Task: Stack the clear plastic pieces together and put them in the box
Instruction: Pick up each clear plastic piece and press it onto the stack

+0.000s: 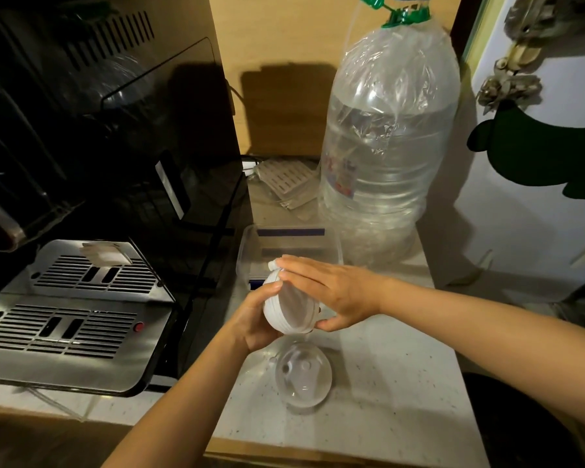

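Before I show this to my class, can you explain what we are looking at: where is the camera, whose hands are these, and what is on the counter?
There is no machine here, only a person working with bare hands. The single picture comes from a wide-angle camera worn on the person's head, looking down at a pale speckled counter. The left hand and right hand together hold a stack of clear plastic pieces. One more clear domed piece lies on the counter just below them. Behind the hands sits an open clear plastic box, and behind that a large water bottle. On the left stands a black appliance with a metal drip tray.
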{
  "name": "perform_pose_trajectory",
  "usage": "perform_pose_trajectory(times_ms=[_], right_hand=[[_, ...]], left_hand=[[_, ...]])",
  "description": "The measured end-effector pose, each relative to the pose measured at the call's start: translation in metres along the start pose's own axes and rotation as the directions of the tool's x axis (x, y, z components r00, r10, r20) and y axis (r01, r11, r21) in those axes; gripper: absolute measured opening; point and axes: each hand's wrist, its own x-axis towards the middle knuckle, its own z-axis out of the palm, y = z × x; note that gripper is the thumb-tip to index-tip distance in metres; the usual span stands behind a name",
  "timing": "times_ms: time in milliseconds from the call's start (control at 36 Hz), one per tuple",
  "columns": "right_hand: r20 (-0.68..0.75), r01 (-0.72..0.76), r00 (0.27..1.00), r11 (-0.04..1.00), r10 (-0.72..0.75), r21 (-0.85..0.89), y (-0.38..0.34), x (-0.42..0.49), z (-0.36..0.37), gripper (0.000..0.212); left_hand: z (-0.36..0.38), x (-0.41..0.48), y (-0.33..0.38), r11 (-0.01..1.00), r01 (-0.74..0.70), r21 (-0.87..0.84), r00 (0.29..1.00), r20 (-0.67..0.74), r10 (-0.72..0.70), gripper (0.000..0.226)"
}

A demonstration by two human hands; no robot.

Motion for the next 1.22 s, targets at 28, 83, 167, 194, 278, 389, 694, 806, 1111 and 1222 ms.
perform_pose_trajectory(times_ms=[28, 83, 167, 194, 278, 389, 694, 806, 1111, 1222], right_hand=[[0.004, 0.005, 1.0, 1.0, -0.005, -0.008, 0.0, 0.0, 0.001, 0.092], [0.013, 0.017, 1.0, 1.0, -0.017, -0.009, -0.001, 0.001, 0.003, 0.095], [0.003, 0.023, 1.0, 0.999, -0.023, 0.022, -0.002, 0.002, 0.004, 0.097], [0.0, 0.017, 1.0, 0.999, -0.017, 0.033, -0.002, 0.002, 0.004, 0.096], [0.006, -0.022, 1.0, 0.999, 0.021, 0.037, -0.003, 0.003, 0.004, 0.096], [0.022, -0.072, 0.997, 0.997, 0.072, 0.021, -0.005, 0.005, 0.003, 0.096], [0.153, -0.335, 0.937, 0.932, 0.313, 0.142, -0.02, -0.006, 0.015, 0.105], [0.268, -0.491, 0.864, 0.83, 0.426, 0.266, -0.034, -0.01, 0.022, 0.11], [0.57, -0.592, 0.702, 0.794, 0.427, 0.135, -0.068, -0.009, 0.069, 0.112], [0.591, -0.579, 0.69, 0.809, 0.418, 0.103, -0.076, -0.007, 0.074, 0.11]], left_hand=[[0.0, 0.0, 0.0, 1.0, 0.007, 0.005, 1.0, 0.003, -0.007, 0.066], [-0.002, 0.0, -0.001, 1.0, 0.018, 0.014, 1.0, 0.002, -0.019, 0.068], [-0.005, 0.001, -0.002, 0.999, 0.026, 0.018, 1.0, -0.006, -0.026, 0.071], [-0.006, 0.001, -0.002, 1.0, 0.023, 0.018, 1.0, -0.004, -0.022, 0.071], [-0.006, 0.001, -0.002, 1.0, -0.004, 0.018, 1.0, -0.001, 0.004, 0.067], [-0.011, 0.001, -0.003, 0.999, -0.035, 0.032, 0.999, -0.031, 0.036, 0.071], [-0.031, -0.021, -0.024, 1.0, -0.021, -0.022, 0.983, -0.185, 0.016, 0.093], [-0.04, -0.031, -0.034, 0.999, 0.013, -0.044, 0.968, -0.249, -0.024, 0.097], [-0.048, -0.054, -0.051, 0.993, 0.021, -0.112, 0.943, -0.329, -0.057, 0.098], [-0.051, -0.06, -0.054, 0.993, 0.015, -0.117, 0.941, -0.333, -0.053, 0.098]])
